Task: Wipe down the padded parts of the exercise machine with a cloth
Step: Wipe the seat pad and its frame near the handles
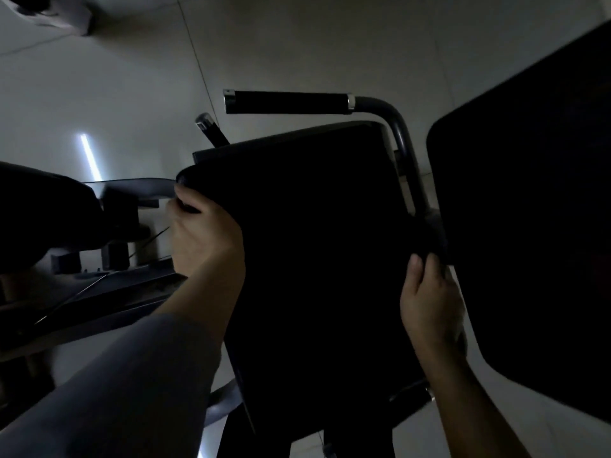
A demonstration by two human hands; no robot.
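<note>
Left hand (201, 233) gripping black pad (307, 246) edge, right hand (429, 299) pinching dark cloth (429, 233), dim room

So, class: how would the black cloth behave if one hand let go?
Probably floppy: the cloth bunches where the right hand pinches it. Likely light, since the left hand grips only its corner and it stays spread. Hedge this: it is too dark to tell the cloth from the pad beneath.

My left arm wears a long grey sleeve (132, 385), smooth and plain, ending short of the wrist. My right forearm (463, 391) is bare. Both hands, left (205, 239) and right (429, 299), are ungloved, without rings.
</note>
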